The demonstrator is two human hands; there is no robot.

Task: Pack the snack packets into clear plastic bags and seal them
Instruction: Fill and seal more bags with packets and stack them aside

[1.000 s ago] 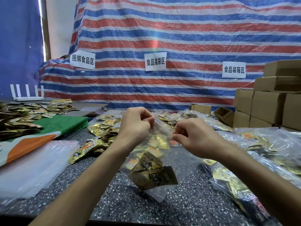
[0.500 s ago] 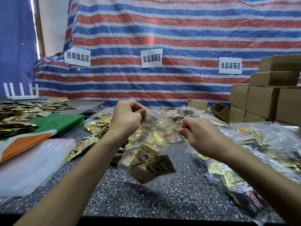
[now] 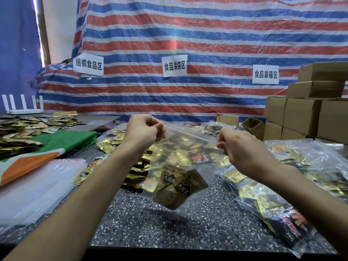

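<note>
Hanging above the speckled table [image 3: 169,228], the clear plastic bag [image 3: 180,147] is held taut by its zip edge; the left hand [image 3: 143,131] pinches one top corner, the right hand [image 3: 243,147] the other; snack packets [image 3: 178,187] sit in its bottom

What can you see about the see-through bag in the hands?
The clear plastic bag is thin, soft and see-through, with a zip strip along its top. The left hand pinches one top corner and the right hand the other, stretching the top between them. It hangs tilted above the speckled table. A few gold and black snack packets lie bunched at its bottom.
</note>
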